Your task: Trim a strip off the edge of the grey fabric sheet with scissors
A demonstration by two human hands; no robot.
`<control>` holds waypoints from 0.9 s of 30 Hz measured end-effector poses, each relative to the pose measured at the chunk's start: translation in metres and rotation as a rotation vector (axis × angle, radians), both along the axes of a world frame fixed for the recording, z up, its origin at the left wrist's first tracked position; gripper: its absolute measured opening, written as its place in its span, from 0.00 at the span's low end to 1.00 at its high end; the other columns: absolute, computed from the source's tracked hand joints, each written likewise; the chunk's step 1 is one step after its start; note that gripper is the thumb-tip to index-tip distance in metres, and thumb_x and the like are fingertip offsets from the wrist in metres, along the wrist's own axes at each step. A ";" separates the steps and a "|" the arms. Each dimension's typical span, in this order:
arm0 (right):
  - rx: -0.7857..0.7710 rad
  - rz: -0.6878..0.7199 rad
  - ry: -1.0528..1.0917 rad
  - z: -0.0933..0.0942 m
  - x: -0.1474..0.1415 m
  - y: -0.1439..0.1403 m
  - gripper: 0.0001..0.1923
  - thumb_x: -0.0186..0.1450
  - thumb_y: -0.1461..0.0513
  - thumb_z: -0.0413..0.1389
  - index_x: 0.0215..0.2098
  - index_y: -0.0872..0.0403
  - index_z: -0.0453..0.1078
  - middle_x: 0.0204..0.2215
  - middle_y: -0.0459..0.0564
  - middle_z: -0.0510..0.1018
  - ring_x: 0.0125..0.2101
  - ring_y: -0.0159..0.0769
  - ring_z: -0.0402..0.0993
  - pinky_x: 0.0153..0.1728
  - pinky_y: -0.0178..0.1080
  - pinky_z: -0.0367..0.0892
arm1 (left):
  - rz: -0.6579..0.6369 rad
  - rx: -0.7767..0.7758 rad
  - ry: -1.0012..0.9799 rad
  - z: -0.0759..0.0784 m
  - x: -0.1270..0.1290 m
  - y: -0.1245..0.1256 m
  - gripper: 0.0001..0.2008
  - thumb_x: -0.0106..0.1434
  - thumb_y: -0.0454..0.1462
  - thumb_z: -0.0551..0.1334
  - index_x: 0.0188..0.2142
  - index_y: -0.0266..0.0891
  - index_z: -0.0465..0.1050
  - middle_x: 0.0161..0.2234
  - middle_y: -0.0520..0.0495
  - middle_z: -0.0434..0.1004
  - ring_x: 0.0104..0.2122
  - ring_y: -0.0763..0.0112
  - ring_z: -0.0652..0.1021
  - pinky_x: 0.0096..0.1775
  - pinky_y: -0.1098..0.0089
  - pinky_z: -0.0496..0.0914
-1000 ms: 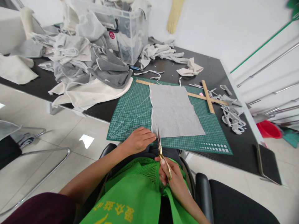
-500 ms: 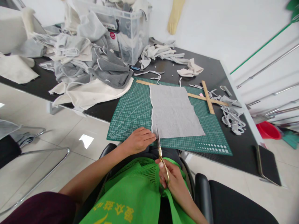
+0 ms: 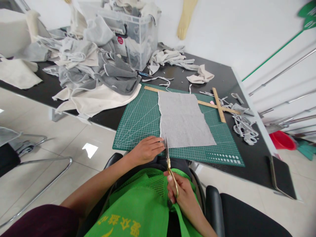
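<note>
The left hand lies palm down, fingers flat and open, pinning the near left corner of the grey cloth on the green cutting mat, while the right hand is closed through the handles of the gold scissors, blades at the cloth's near edge. The blade tips are too thin to make out. The mat reaches the near edge of the dark surface, with bare mat left of the cloth.

A bright green mesh vest is worn over the torso, with yellow characters printed low on its front, too cropped to be read. A dark maroon sleeve is seen at the left shoulder. Both forearms and hands are left bare.
</note>
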State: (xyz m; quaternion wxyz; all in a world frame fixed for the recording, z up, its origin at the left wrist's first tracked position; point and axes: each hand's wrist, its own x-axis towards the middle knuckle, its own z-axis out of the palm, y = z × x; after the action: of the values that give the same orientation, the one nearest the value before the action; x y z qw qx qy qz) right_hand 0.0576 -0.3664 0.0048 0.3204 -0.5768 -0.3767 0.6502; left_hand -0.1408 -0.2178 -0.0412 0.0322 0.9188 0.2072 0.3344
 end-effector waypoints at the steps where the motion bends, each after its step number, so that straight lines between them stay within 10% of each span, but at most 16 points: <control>1: 0.003 -0.004 0.001 -0.001 0.001 0.000 0.34 0.66 0.36 0.57 0.44 0.59 0.73 0.17 0.38 0.61 0.15 0.25 0.58 0.18 0.29 0.52 | -0.009 0.003 -0.014 -0.001 0.000 0.000 0.13 0.72 0.29 0.57 0.51 0.36 0.76 0.49 0.44 0.83 0.57 0.61 0.78 0.58 0.59 0.73; 27: 0.097 -0.024 0.132 -0.032 0.004 0.024 0.25 0.71 0.40 0.55 0.40 0.53 0.71 0.17 0.39 0.63 0.15 0.26 0.56 0.18 0.30 0.52 | -0.050 0.007 -0.079 -0.003 0.000 0.001 0.15 0.69 0.27 0.57 0.52 0.35 0.76 0.50 0.42 0.83 0.55 0.62 0.79 0.60 0.58 0.75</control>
State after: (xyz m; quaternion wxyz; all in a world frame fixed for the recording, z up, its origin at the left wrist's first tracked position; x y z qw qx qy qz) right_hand 0.0620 -0.3420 -0.0275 0.3800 -0.5209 -0.3789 0.6638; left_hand -0.1408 -0.2166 -0.0442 0.0458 0.9098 0.1816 0.3704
